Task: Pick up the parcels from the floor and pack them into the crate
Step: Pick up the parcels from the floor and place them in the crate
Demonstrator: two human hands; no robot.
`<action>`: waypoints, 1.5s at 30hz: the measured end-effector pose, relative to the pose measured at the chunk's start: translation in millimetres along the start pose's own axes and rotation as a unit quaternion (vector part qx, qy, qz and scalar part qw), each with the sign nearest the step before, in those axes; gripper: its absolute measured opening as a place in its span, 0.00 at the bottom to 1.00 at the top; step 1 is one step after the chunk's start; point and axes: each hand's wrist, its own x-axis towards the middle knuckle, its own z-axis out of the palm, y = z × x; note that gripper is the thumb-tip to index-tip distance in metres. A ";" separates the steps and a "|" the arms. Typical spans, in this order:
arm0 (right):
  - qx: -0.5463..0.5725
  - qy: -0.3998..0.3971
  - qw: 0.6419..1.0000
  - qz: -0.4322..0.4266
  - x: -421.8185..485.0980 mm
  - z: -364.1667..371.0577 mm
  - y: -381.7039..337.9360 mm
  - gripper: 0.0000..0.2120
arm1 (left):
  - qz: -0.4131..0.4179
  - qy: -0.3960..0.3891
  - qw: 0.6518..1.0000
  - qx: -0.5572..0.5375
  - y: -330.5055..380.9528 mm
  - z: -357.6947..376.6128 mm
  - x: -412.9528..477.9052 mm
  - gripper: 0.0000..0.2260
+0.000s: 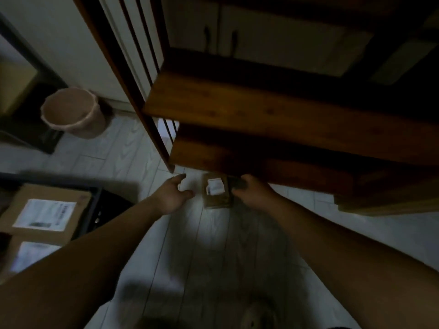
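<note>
A small brown cardboard parcel (216,194) with a white label lies on the pale floor, just under the front edge of a wooden shelf unit. My right hand (250,191) touches the parcel's right side, fingers curled against it. My left hand (173,194) hovers open a little to the left of the parcel, apart from it. At the left edge stands a dark crate (99,205) holding two larger labelled cardboard parcels (45,211), one nearer me (28,254).
A dark wooden shelf unit (273,119) overhangs the parcel from above and right; its leg (166,160) stands beside my left hand. A pink waste bin (73,112) sits at the back left by a white wall. Pale plank floor lies between me and the parcel.
</note>
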 end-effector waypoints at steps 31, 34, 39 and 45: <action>0.118 0.082 0.989 0.025 10.0 121.9 12.5 0.21 | -0.028 0.042 0.973 -0.225 -54.6 42.7 -1.5 0.26; 0.115 0.084 0.990 -0.009 -72.4 80.2 -56.0 0.20 | -0.014 0.058 0.964 -0.257 -12.5 -20.6 -82.2 0.26; 0.167 0.086 0.981 -0.054 -212.0 17.3 -165.7 0.20 | 0.019 0.071 0.956 -0.283 51.5 -124.7 -212.5 0.25; 0.206 0.081 0.972 -0.082 -322.6 -59.3 -261.3 0.36 | 0.050 0.070 0.963 -0.257 97.4 -215.5 -325.9 0.24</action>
